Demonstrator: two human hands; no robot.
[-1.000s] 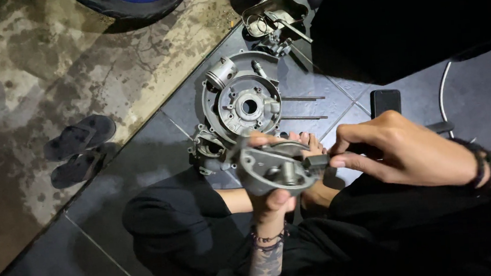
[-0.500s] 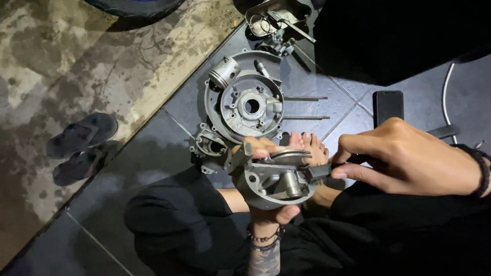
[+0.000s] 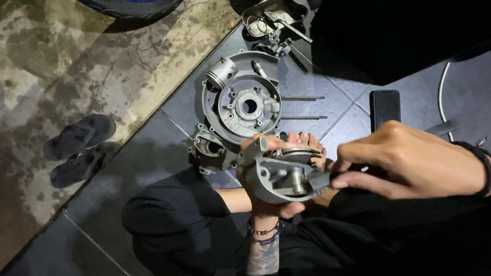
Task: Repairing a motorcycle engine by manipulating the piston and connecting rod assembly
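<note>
1. Compared with half a second ago: the grey metal casting (image 3: 280, 176) sits turned a little in the grasp, and the right hand (image 3: 402, 163) lies slightly lower beside it; the engine case on the floor is unmoved.
2. Left hand (image 3: 268, 197) is curled shut around the casting from below, holding it above the lap.
3. Right hand's fingers are pinched tight on a small flat tool (image 3: 320, 179) pressed against the casting's right edge.
4. The casting is dull cast alloy, rounded, with a curved rim and a hollow bore.
5. One round engine case (image 3: 243, 106) lies on dark smooth tiles, with a central hole and ribbed webs; two thin studs (image 3: 301, 107) stick out.
6. Two black sandals (image 3: 77, 148) on stained, rough concrete. One dark phone (image 3: 384, 106).
</note>
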